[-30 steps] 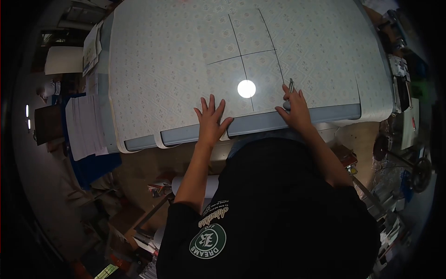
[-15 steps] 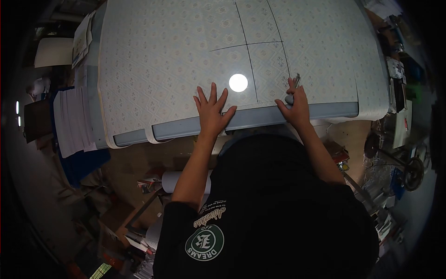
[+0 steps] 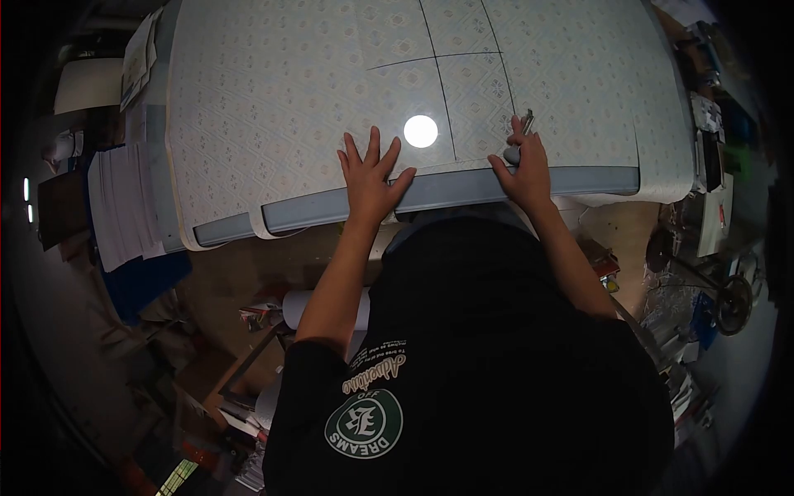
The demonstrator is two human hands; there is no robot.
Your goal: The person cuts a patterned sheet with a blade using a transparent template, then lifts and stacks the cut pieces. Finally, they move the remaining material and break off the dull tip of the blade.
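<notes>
My left hand point(image 3: 370, 183) lies flat on a pale patterned sheet point(image 3: 265, 107), fingers spread, near the sheet's front edge. My right hand point(image 3: 529, 172) rests farther right by the same edge, its fingers curled around a small tool point(image 3: 513, 155) with a rounded grey body and a metal tip pointing away from me. What kind of tool it is, I cannot make out. Black lines point(image 3: 441, 83) run lengthwise on the sheet, and one crosses them. Between the hands glows a round white spot point(image 3: 421, 131).
A grey table edge point(image 3: 451, 188) borders the sheet in front of my body. Stacked white paper point(image 3: 124, 202) stands to the left. A wheel on a shaft point(image 3: 734, 304) and assorted items are on the right. Below the table lies a white roll point(image 3: 302, 311).
The whole view has shifted slightly, so the sheet, its lines and both hands appear higher in the picture. Both hands keep their poses, the tool still in my right hand.
</notes>
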